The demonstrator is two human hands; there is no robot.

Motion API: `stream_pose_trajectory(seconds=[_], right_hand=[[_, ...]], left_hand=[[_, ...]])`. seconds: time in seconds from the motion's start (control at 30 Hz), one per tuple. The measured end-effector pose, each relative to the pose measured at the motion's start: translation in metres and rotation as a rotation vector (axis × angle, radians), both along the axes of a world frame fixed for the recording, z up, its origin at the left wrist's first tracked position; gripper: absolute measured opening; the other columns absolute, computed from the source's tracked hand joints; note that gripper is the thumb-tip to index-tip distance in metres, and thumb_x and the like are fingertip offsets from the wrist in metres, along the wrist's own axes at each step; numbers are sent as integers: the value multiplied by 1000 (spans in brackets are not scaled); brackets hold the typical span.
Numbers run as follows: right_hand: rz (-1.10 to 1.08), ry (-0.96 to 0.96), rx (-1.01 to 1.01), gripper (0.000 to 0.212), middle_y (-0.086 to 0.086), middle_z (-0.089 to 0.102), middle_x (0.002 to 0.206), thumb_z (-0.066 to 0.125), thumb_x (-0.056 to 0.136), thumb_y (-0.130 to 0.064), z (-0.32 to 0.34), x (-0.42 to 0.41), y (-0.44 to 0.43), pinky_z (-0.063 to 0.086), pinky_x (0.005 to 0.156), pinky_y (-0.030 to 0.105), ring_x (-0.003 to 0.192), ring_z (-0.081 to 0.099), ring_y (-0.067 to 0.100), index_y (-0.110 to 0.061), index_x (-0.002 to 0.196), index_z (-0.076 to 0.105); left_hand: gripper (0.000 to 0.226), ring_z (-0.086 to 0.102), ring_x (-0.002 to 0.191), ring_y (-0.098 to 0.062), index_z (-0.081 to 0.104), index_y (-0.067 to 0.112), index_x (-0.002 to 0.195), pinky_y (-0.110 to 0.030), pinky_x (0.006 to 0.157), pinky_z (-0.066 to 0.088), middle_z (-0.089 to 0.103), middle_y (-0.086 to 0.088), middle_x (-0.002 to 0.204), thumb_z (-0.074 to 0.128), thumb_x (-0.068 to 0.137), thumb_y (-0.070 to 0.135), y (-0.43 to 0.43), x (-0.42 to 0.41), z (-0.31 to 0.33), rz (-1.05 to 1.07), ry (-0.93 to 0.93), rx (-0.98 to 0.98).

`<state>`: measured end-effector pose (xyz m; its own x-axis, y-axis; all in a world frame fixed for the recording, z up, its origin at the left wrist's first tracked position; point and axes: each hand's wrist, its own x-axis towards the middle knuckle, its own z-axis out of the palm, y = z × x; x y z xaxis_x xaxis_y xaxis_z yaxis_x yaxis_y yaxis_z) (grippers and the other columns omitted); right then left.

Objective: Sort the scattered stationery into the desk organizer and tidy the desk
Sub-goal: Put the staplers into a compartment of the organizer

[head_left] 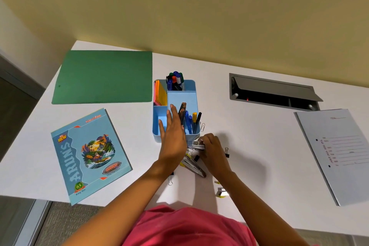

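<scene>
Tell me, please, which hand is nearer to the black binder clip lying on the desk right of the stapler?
The right. The right hand sits just left of the black binder clip, closed on a metal stapler; the left hand lies farther left, open over the blue organizer.

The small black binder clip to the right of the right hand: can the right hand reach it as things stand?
Probably yes. The small black binder clip lies alone on the white desk, just beside the right hand, with nothing between them. That hand already grips some metal clips, though.

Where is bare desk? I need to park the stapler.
Free: between the organizer and cable hatch, and between the notebook and left hand. Crowded: below the organizer, by the right hand, staplers and clips.
</scene>
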<state>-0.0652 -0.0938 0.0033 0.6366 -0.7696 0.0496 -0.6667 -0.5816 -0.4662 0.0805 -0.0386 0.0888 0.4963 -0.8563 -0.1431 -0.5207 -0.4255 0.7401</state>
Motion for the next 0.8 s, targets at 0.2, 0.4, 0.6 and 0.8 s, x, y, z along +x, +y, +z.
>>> stream_pose_trajectory(seconds=[0.2, 0.4, 0.6, 0.8], right_hand=[[-16, -23, 54, 22, 4, 55, 101, 71, 77, 0, -5, -6, 0, 47, 74, 21, 90, 52, 18, -9, 94, 60], [-13, -82, 87, 15, 2, 54, 103, 66, 85, -5, -3, -8, -6, 51, 79, 27, 93, 54, 15, -12, 97, 60], [-48, -77, 113, 14, 2, 54, 106, 64, 88, -10, 0, -7, -5, 52, 79, 30, 95, 54, 17, -12, 100, 58], [-23, 166, 75, 34, 5, 52, 118, 65, 86, -13, 5, -2, -5, 49, 80, 31, 105, 51, 22, -12, 119, 54]], left_hand=[[90, -21, 145, -25, -13, 23, 149, -43, 117, -3, -8, 0, 161, 37, 88, -19, -2, 0, -2, 91, 89, -39], [74, -15, 145, -29, 2, 25, 152, -43, 116, 17, 28, -6, 156, 41, 97, -5, -4, 15, -18, 83, -106, -10], [54, 22, 142, -42, 28, 12, 149, -35, 116, -12, 41, -17, 148, 46, 99, 20, -2, 25, -9, 47, -229, -78], [47, 31, 143, -20, 34, 18, 148, -40, 122, 0, 44, -3, 147, 41, 102, 24, 16, 30, -11, 89, -141, -275]])
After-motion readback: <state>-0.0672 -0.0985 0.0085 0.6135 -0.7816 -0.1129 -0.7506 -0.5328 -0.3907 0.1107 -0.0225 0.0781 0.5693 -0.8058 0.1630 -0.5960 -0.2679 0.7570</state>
